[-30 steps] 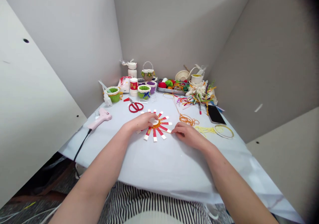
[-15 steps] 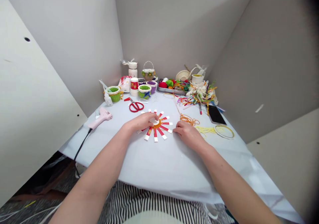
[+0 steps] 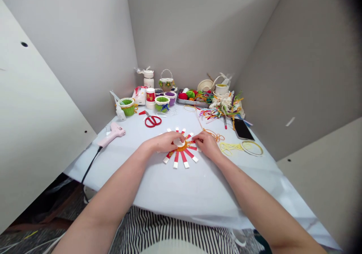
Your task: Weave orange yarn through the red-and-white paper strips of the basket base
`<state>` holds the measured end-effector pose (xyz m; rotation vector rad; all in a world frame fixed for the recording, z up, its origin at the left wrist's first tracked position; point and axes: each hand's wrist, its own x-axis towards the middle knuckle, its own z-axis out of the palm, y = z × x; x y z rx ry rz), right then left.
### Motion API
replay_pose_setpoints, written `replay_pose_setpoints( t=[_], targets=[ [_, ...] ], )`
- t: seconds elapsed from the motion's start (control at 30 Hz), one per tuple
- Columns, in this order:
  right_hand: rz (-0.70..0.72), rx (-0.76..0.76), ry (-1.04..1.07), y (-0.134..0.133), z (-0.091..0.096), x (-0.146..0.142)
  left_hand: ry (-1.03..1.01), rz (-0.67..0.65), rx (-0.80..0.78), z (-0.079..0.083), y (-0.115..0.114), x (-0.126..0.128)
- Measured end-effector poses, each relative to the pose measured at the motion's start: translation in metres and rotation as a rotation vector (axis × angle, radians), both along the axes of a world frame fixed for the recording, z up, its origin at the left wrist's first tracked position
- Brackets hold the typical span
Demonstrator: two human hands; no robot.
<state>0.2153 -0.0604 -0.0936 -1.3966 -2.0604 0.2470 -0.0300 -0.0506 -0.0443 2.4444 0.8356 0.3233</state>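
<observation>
Since the two hands sit so close together, what is each one on?

The left hand (image 3: 163, 143) lies over a white disc (image 3: 178, 142), its fingertips on it. The right hand (image 3: 205, 145) is just across from it, its fingers (image 3: 195, 136) at the strips on that side. They're near each other, but I can't tell whether either one is pinching.

And the piece under them?

A paper sunburst (image 3: 183, 159), red-and-white strips radiating from an orange centre, lying flat on a pale blue table cover (image 3: 169, 193).

What's around it?

Orange cord (image 3: 214, 135) lies just beside the right hand, with yellow cord (image 3: 227, 147) and a pale hoop (image 3: 251, 148) further right. Red-handled scissors (image 3: 152, 121) lie beyond the sunburst, a pink glue gun (image 3: 111, 135) off left, a black phone (image 3: 241, 129) off right, and a metal tray of yarn balls (image 3: 192, 102) towards the back.
</observation>
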Motion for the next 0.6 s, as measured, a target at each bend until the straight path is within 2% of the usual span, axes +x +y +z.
replay_pose_setpoints(
  t=[0.13, 0.3, 0.47, 0.6],
  targets=[
    [0.025, 0.012, 0.000, 0.000, -0.002, 0.001, -0.014, 0.084, 0.037, 0.002, -0.005, 0.006],
    [0.062, 0.002, 0.021, -0.003, -0.001, 0.001, -0.089, 0.116, 0.099, 0.001, -0.008, 0.008],
    [0.094, -0.005, 0.045, -0.007, 0.002, 0.001, 0.031, 0.136, 0.111, 0.002, -0.003, 0.001],
    [0.194, 0.002, 0.079, -0.015, 0.006, 0.000, 0.072, 0.139, 0.097, 0.004, 0.002, -0.006]
  ],
)
